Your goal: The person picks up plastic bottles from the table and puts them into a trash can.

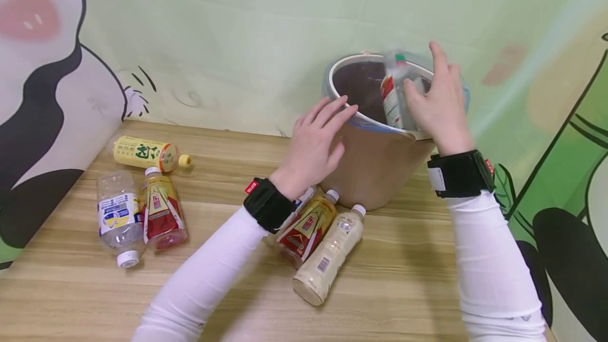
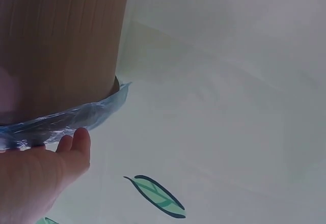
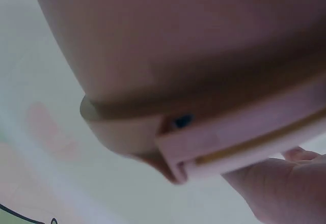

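A brown trash bin (image 1: 375, 173) with a pale rim ring and a thin bluish liner (image 2: 66, 123) stands at the back. Inside its mouth, tilted and slightly blurred, is a clear plastic bottle (image 1: 391, 102) with a red and white label. Just right of that bottle, over the rim, my right hand (image 1: 442, 99) has its thumb and index finger spread apart. My left hand (image 1: 315, 139) rests its extended fingers at the bin's left front rim. Below the left wrist lie a red-labelled bottle (image 1: 309, 228) and a cream-coloured bottle (image 1: 330, 257), with another bottle mostly hidden behind the wrist.
On the left of the wooden table (image 1: 228, 168) lie a yellow-labelled bottle (image 1: 144, 153), a clear bottle with a blue and white label (image 1: 119, 215) and another red-labelled bottle (image 1: 162, 210). A printed backdrop (image 1: 228, 41) hangs right behind the table.
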### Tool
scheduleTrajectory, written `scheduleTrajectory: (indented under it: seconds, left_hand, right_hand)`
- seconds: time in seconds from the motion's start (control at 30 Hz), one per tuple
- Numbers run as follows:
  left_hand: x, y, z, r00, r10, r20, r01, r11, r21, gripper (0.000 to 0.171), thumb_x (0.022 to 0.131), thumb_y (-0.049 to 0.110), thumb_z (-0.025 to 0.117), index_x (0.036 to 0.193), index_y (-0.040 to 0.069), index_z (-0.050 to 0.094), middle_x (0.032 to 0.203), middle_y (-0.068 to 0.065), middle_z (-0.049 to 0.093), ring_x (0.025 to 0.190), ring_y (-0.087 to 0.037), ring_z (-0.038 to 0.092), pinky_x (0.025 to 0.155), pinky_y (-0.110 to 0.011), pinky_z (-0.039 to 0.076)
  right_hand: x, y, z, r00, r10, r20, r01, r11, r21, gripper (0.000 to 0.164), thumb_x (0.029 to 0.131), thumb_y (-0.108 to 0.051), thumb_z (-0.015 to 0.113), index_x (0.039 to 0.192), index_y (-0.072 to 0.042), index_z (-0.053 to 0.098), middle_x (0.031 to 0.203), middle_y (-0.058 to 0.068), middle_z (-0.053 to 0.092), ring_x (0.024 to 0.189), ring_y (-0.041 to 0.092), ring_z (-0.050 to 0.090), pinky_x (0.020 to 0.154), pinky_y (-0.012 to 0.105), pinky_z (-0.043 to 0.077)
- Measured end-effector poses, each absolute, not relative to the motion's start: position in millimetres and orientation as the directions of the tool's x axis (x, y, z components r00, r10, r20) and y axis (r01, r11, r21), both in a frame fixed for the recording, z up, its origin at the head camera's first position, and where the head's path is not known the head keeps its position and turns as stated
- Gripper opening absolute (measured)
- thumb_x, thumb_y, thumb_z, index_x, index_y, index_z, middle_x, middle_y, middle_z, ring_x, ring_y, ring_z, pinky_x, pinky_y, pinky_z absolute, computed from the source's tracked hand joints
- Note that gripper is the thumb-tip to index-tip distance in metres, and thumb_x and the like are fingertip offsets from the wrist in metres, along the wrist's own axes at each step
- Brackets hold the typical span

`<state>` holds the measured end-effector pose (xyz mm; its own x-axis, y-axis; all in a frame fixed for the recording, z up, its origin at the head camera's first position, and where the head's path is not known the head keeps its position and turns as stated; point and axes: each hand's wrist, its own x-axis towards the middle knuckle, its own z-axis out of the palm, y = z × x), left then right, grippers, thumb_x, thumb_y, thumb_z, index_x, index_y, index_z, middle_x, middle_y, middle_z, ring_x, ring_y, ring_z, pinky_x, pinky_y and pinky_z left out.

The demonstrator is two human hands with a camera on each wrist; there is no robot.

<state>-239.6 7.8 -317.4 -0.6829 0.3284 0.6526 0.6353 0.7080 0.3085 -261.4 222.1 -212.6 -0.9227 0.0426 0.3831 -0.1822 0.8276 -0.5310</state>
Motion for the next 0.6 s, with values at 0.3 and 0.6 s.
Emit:
scheduleTrajectory:
  seconds: [0.3, 0.6]
  left_hand:
    - [-231, 3, -323, -0.680, 0.332, 0.654, 0.642, 0.700, 0.312, 0.059, 0.096, 0.015, 0.060, 0.152, 0.016, 0.044, 0.162, -0.007, 0.039, 0.147, -0.032, 0.039, 0.115, -0.054, 0.041]
    - [-212, -16, -333, -0.667, 0.308, 0.679, 0.656, 0.674, 0.338, 0.058, 0.094, 0.013, 0.061, 0.150, 0.011, 0.046, 0.160, -0.013, 0.040, 0.144, -0.031, 0.044, 0.119, -0.050, 0.039]
  right_hand:
    - [-247, 213, -219, -0.910, -0.017, 0.415, -0.269, 0.786, -0.557, 0.063, 0.099, -0.027, 0.047, 0.158, -0.016, 0.031, 0.149, 0.022, 0.047, 0.128, 0.040, 0.054, 0.105, 0.057, 0.044]
    - [-221, 194, -246, -0.755, 0.018, 0.656, -0.489, 0.652, -0.580, 0.031, 0.097, -0.010, 0.051, 0.121, -0.003, 0.069, 0.114, 0.016, 0.070, 0.089, 0.015, 0.065, 0.081, 0.018, 0.053]
